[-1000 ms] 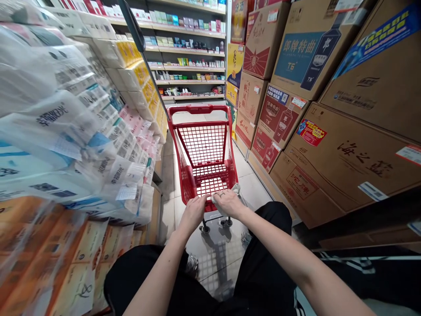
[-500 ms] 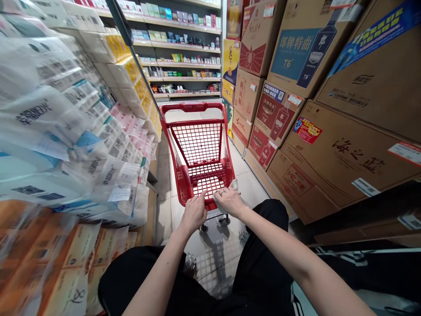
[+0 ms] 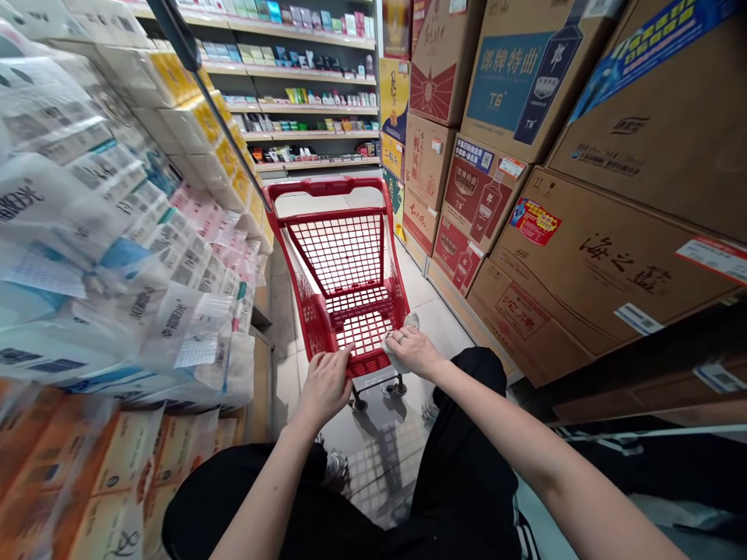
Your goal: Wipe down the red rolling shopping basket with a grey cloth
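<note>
A small red plastic shopping cart (image 3: 341, 253) stands in front of me, its mesh basket without goods. My left hand (image 3: 327, 381) is closed over the near rim at the left corner, thumb pointing inward. In my right hand (image 3: 414, 351) is a crumpled greyish-white cloth (image 3: 394, 354), pressed against the near right corner of the basket. Part of the cloth sticks out beyond the fingers. Which part of the rim lies under the cloth is hidden. A dark pole (image 3: 219, 117) rises from the cart's far left corner.
Packs of wrapped tissue (image 3: 134, 257) are stacked close on the left, above orange-and-cream packs (image 3: 122, 467). Cardboard cartons (image 3: 595, 257) form a wall on the right. Shelves of small boxed goods (image 3: 309, 105) stand behind the cart. Pale floor tiles (image 3: 373, 467) show between my knees.
My hands have moved apart along the near rim: the left one toward the left corner, the right one with the cloth a little to the right. The view has shifted slightly.
</note>
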{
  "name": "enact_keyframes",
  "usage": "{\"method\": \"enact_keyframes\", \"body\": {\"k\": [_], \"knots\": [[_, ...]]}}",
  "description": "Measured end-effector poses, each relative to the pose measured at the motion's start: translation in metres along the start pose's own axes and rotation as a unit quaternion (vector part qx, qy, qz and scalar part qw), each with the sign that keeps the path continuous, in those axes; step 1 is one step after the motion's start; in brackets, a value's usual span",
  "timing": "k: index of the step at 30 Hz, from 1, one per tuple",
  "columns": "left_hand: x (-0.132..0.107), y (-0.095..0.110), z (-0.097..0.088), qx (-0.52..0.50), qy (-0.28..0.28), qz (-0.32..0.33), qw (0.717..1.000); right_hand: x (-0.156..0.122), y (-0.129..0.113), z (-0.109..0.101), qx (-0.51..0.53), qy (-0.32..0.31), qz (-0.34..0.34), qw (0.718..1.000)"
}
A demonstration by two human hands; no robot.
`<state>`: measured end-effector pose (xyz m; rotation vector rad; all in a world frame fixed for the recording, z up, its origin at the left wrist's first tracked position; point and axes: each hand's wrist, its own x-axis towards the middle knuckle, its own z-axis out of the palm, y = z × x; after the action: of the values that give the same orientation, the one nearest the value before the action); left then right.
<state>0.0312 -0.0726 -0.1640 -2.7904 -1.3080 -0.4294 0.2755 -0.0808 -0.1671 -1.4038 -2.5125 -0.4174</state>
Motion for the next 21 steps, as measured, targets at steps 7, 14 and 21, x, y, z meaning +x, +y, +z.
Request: {"method": "enact_keyframes", "body": {"k": [7,14,21], "knots": [[0.000,0.013,0.003,0.053,0.003,-0.041,0.998,0.003,-0.005,0.008,0.005,-0.014,0.017,1.000],[-0.001,0.010,-0.003,0.073,0.004,-0.047,0.996,0.021,-0.034,0.009,0.024,-0.011,0.019,0.999],[-0.010,-0.012,-0.008,0.031,-0.009,0.004,0.999,0.006,0.004,0.005,0.079,0.020,-0.061,0.995]]}}
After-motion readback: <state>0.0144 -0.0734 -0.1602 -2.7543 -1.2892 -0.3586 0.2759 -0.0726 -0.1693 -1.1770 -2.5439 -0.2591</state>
